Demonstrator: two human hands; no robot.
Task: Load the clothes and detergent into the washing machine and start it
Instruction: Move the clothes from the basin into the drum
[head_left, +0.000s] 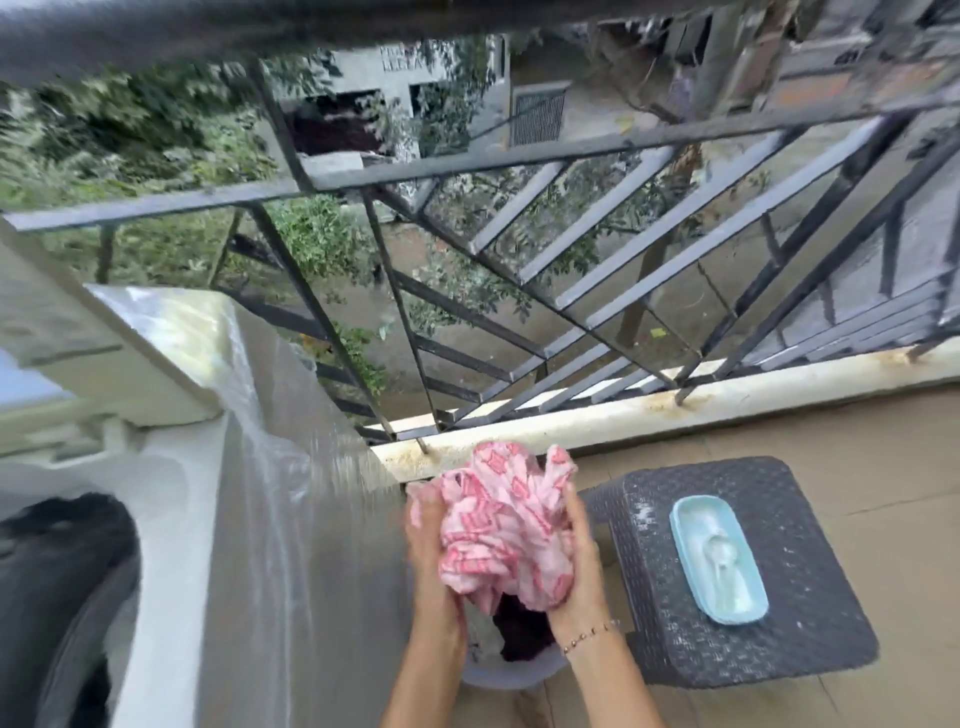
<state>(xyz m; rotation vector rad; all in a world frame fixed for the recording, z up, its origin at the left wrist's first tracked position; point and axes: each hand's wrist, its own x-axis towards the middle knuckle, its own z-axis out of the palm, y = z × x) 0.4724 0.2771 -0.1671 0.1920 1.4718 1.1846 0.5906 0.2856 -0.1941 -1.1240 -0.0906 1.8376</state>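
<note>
Both hands (506, 551) clasp the pink cloth (504, 525) bunched between them.

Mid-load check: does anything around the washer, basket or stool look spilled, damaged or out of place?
Nothing spilled or broken shows. Both hands, left hand and right hand, hold the bunched pink cloth above the basket. The blue tray sits flat on the stool. Only rust-coloured staining marks the railing ledge.

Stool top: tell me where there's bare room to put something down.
The dark woven stool is bare left of the blue tray and along its near edge. The tray crowds the right part. Both hands hold the pink cloth beside the stool's left corner.
</note>
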